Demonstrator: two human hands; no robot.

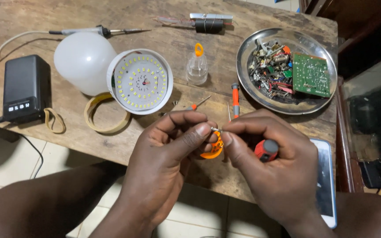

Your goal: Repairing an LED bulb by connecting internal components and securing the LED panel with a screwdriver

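- Left hand [164,154] pinching a tiny metal piece [215,129] between thumb and forefinger, above the near edge of the wooden surface [111,136].
- Right hand [270,163] meeting it from the other side, fingertips closed on the same small piece; too small to tell whether a screw or a bit.
- Right grip also clenched around a red-and-grey screwdriver handle [266,150], tucked into the palm.
- Orange plastic part [212,150] showing just beneath the fingers, apparently held by the left hand; shape mostly hidden.
- Small piece lying roughly level, long axis running left to right between the two sets of fingertips; which end leads, not discernible.
- Judged from the layout: lamp already taken apart, white dome [82,61] off and lying beside the LED disc housing [140,81], which faces up.
- Reassembly or repair seemingly not yet done; soldering iron [98,31] lying untouched at the far edge.
- Orange-handled screwdrivers [235,99] on the surface just beyond the hands.
- Metal dish [248,48] of loose components and a green circuit board [311,75] to the right.
- Black power pack [25,88] on the left, small clear bottle [197,68] in the middle, phone [325,176] at the right-hand edge.
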